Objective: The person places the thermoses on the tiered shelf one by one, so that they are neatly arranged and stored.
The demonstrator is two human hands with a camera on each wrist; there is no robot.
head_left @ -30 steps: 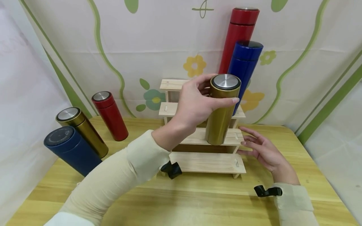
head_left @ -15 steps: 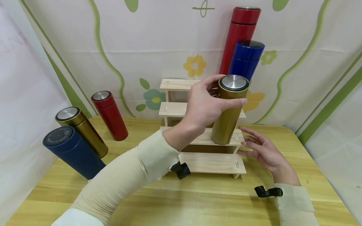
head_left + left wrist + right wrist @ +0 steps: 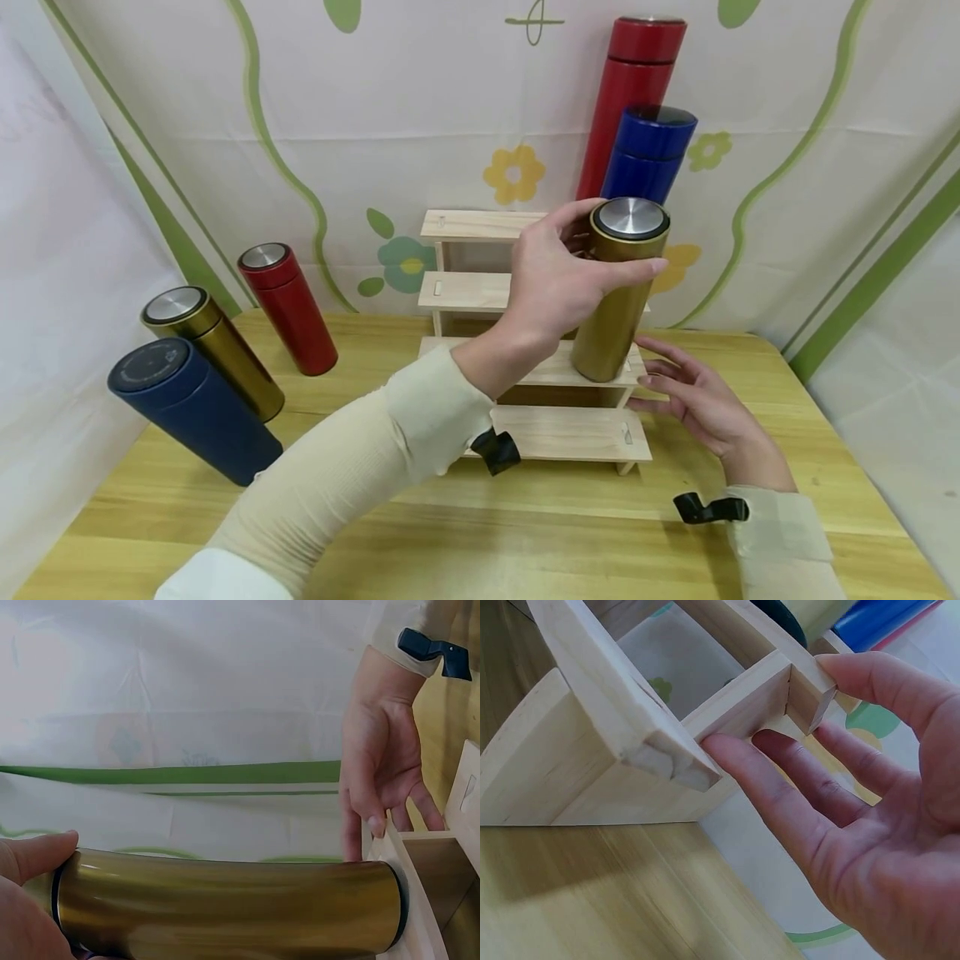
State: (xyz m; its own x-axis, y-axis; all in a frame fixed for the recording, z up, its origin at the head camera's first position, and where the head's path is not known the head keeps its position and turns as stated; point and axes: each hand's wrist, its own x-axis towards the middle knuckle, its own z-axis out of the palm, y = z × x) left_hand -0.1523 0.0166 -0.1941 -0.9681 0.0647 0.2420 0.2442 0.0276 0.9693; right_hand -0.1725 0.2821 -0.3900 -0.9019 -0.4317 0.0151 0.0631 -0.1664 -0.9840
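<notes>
My left hand [image 3: 551, 279] grips a gold thermos [image 3: 611, 333] near its steel-topped lid. The thermos stands nearly upright, its base right at the second-lowest step of a wooden tiered rack [image 3: 562, 429]. In the left wrist view the gold thermos [image 3: 232, 904] stretches across the bottom, its dark-rimmed base against the rack board. My right hand [image 3: 697, 396] is at the rack's right end, fingers loosely extended. In the right wrist view its fingertips [image 3: 724, 750] touch the board ends. Behind the held thermos, a blue thermos [image 3: 648, 158] and a red thermos [image 3: 633, 83] stand on higher steps.
On the table's left side stand a small red thermos [image 3: 292, 312], another gold thermos [image 3: 236, 362] and a dark blue thermos [image 3: 202, 417]. The wooden table [image 3: 480, 533] extends in front of the rack. A flower-patterned curtain [image 3: 420, 108] hangs behind.
My left hand has moved right with the gold thermos along the second-lowest step, toward the rack's right end. The right hand has stayed in place.
</notes>
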